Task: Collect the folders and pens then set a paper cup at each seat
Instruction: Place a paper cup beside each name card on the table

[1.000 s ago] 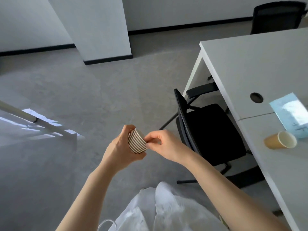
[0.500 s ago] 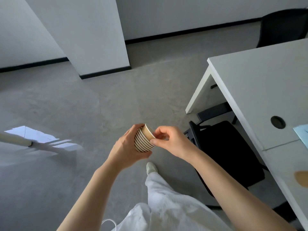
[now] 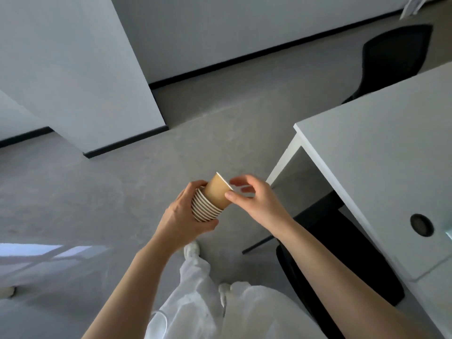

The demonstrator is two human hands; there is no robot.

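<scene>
My left hand (image 3: pixel 182 217) grips a stack of brown paper cups (image 3: pixel 204 207) lying on its side in front of me, over the grey floor. The top paper cup (image 3: pixel 217 193) sticks most of the way out of the stack. My right hand (image 3: pixel 254 200) pinches that cup at its white rim with thumb and fingers. Both hands are left of the white table (image 3: pixel 381 152). No folders or pens are in view.
A black chair (image 3: pixel 342 243) is tucked under the table's near side, right under my right forearm. A second black chair (image 3: pixel 393 57) stands at the table's far end. A round cable hole (image 3: pixel 421 225) sits in the tabletop. A white pillar (image 3: pixel 85 77) rises at left.
The top cup has slid much further out of the stack under my right hand's pull. I have walked forward along the table; the cup and blue paper on it have left the view.
</scene>
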